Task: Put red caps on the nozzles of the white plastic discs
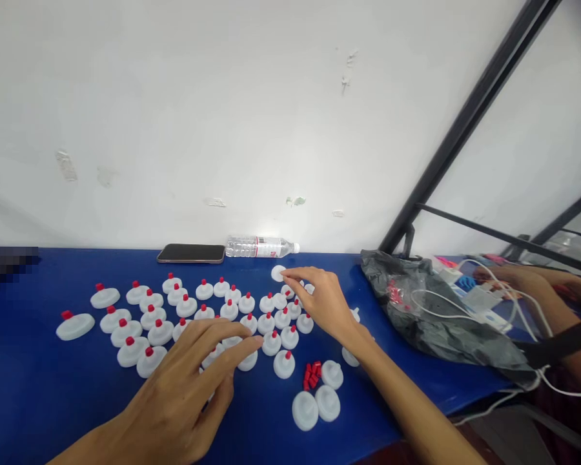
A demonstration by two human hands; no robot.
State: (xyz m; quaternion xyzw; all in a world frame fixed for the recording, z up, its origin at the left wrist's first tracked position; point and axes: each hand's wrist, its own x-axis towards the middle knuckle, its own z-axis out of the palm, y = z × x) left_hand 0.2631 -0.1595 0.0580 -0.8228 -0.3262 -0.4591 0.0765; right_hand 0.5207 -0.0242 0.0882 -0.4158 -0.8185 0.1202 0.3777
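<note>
Many white round lids with small red caps on their central nozzles, such as the white lid (284,366), stand in loose rows on the blue table (252,433). Thumb and forefinger of my right hand (319,300) pinch the edge of a white disc-like lid (277,273) at the back of the group. Over the middle of the rows, my left hand (188,381) is spread with its fingers apart, hiding some lids beneath it. A small heap of loose red caps (312,375) lies beside several uncapped lids (305,411) at the front right.
Along the wall lie a phone (191,253) and a clear bottle (261,247) on its side. A grey plastic bag (407,316) with cables occupies the right side, near a black metal frame (465,123). Another person's arm (537,290) rests beyond it.
</note>
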